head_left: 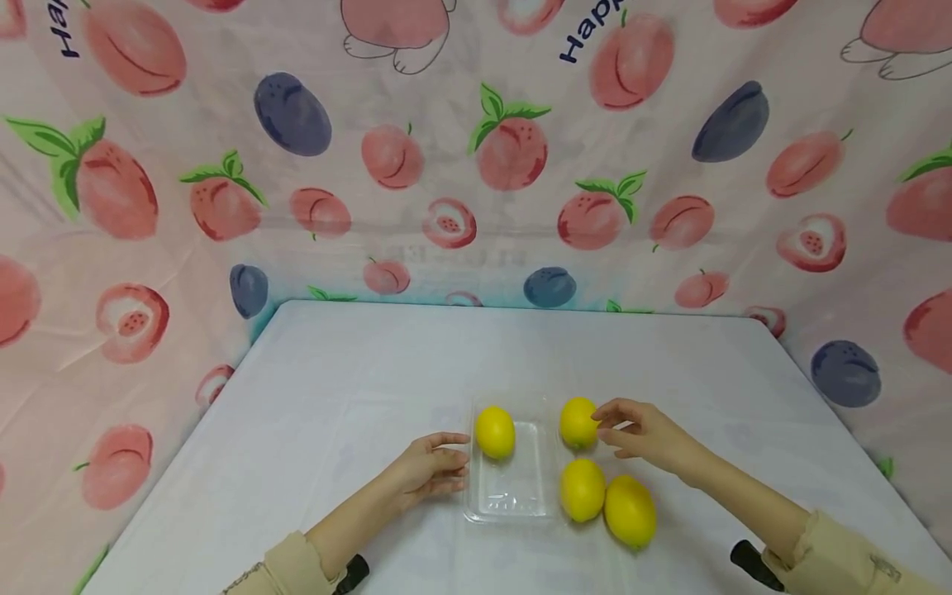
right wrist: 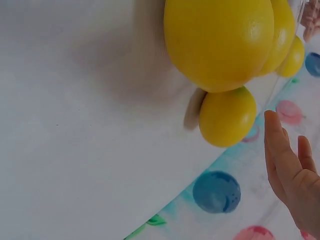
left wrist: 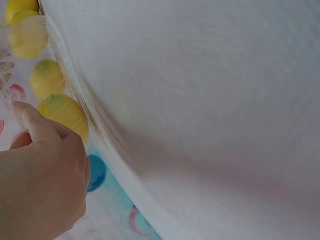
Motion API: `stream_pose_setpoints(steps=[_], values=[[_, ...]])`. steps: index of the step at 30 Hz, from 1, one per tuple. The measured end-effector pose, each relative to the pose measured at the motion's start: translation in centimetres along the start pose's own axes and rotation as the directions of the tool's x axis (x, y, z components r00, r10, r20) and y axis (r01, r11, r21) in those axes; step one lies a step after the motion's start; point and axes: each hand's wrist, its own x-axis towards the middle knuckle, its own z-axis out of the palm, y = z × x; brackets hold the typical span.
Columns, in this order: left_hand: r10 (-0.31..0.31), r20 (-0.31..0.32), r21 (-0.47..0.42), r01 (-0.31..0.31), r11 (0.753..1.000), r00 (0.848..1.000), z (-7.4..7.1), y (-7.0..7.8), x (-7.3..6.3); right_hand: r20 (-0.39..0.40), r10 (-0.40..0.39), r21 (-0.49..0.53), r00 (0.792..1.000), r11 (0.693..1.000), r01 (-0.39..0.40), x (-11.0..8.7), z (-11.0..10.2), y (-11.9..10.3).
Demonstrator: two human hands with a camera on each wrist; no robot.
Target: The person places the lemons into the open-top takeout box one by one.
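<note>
A clear plastic tray (head_left: 513, 516) lies on the white table, with one yellow lemon (head_left: 495, 433) inside at its far left. My left hand (head_left: 427, 471) is at the tray's left side, fingers loosely extended with their tips right at the wall. The left wrist view shows that hand (left wrist: 45, 165) beside the tray wall, lemons showing through the plastic. To the right of the tray are three more lemons. My right hand (head_left: 643, 431) hovers by the farthest lemon (head_left: 578, 423), its fingers parted and nothing held. In the right wrist view the hand (right wrist: 292, 170) appears apart from the lemons.
Two lemons, one (head_left: 583, 491) beside the tray's right wall and a larger one (head_left: 630, 512), sit close together nearer the front. A fruit-printed cloth (head_left: 446, 165) hangs behind the white table (head_left: 357, 364) and down its sides.
</note>
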Motion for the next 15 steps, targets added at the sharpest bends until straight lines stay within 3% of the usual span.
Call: stream_pose_setpoints(steps=[7, 15], values=[[-0.002, 0.001, -0.014, 0.002, 1.000, 1.000, -0.1, 0.1, -0.1, -0.004, -0.005, -0.006, 1.000, 1.000, 0.005, -1.0, -1.1, 0.6], [-0.007, -0.001, -0.025, 0.006, 1.000, 1.000, -0.1, 0.0, -0.3, 0.009, 0.033, -0.010, 0.999, 0.999, -0.033, -2.4, -1.5, 2.8]])
